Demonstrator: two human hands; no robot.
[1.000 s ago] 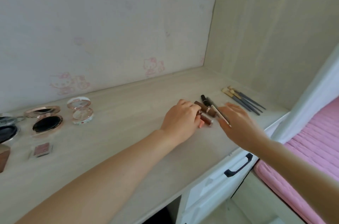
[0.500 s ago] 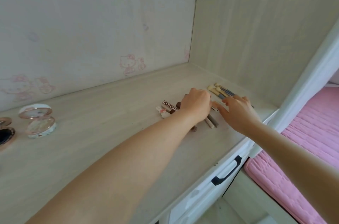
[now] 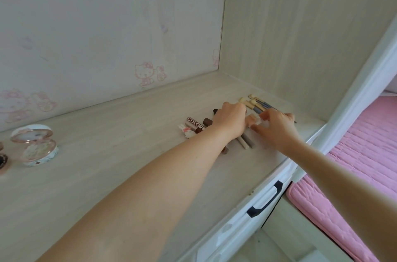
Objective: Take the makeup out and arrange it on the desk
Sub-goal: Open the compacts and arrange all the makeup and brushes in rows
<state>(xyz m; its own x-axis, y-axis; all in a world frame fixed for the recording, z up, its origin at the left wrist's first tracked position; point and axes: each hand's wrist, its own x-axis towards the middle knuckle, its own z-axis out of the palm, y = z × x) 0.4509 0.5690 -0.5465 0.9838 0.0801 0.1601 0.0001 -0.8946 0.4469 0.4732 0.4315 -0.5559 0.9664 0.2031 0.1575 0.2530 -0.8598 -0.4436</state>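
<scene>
The makeup sticks [image 3: 207, 121] lie flat in a loose row on the worktop [image 3: 120, 133], toward its right end, and their long axes run roughly from 10 o'clock to 4 o'clock. The brown tube with the letters COLORK [image 3: 194, 125] is at the 9 o'clock side of the row. Two grey pencils [image 3: 247, 142] show their ends at the 4 o'clock side. At 1 o'clock from the row lie the brushes [image 3: 255, 105], with bristle heads toward 10 o'clock and handles toward 4 o'clock. The left hand [image 3: 231, 120] rests knuckles up on the middle of the row with its fingers curled down. Its grip is hidden, so I cannot tell if it holds a stick. The right hand [image 3: 277, 126] is just beside it at 3 o'clock and blurred; its grip is narrow, with thumb and fingers pinching the clear end of a short peach stick [image 3: 251, 120] between the two hands. Far at 9 o'clock an open compact [image 3: 36, 148] stands on the worktop. At 5 o'clock there is a drawer handle [image 3: 265, 201], and at 3 o'clock a pink bed [image 3: 354, 154].
</scene>
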